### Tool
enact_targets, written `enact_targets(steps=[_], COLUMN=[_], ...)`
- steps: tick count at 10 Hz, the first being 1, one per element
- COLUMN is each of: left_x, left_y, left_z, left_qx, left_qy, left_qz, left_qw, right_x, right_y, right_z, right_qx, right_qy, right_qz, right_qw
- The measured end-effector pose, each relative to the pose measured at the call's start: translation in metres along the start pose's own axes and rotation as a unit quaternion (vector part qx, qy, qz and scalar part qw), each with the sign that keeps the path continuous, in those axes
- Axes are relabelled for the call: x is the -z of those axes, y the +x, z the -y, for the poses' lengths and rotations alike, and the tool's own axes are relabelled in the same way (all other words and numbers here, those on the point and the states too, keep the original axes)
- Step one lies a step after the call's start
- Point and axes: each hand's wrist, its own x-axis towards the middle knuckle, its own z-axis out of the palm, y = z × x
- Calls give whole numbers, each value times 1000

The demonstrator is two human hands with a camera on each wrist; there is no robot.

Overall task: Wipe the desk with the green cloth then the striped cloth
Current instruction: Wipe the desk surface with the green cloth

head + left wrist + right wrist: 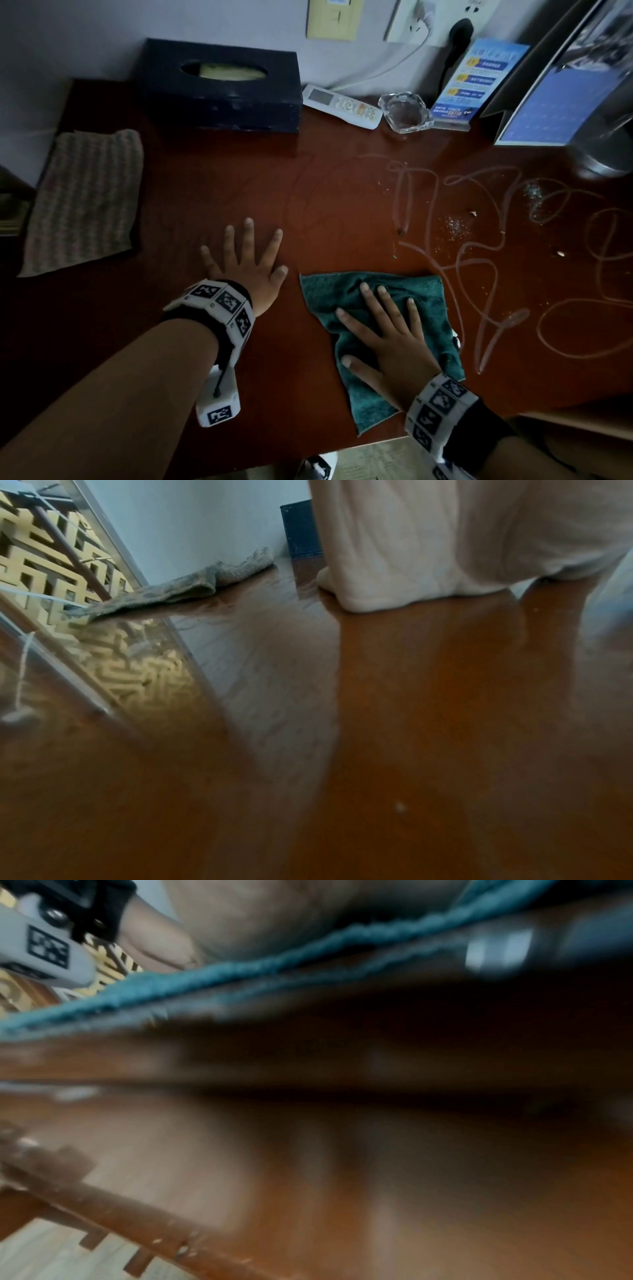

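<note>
right hand (383, 337) flat on green cloth (431, 308)

**A:** How many cloths are on the desk (212, 192)?

**B:** Two. One green cloth (428, 308) near the front edge, and one striped cloth (84, 202) at the left edge.

**A:** And hands?

**B:** Two: one left hand (248, 265) and one right hand (383, 337).

**A:** What lines the back edge?

**B:** One dark tissue box (219, 85), one white remote control (342, 106), one glass ashtray (406, 111), one blue sign card (478, 80) and one desk calendar (544, 106).
</note>
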Motion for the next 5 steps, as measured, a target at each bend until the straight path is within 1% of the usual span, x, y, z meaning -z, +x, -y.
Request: enact_targets(steps=[1,3,5], left_x=[0,1,-1], left_y=[0,-1,0], left_z=[0,-1,0], left_qx=[-2,5,9], left_qy=[-1,0,6], left_qz=[2,11,4], left_qw=[1000,1000,1000], right_x=[4,7,14], right_y=[6,13,22], right_z=[-9,-19,-25], right_qx=[-4,-15,-54], right_qy=[-1,24,45], right_qz=[12,11,31], right_qw=[1000,1000,997])
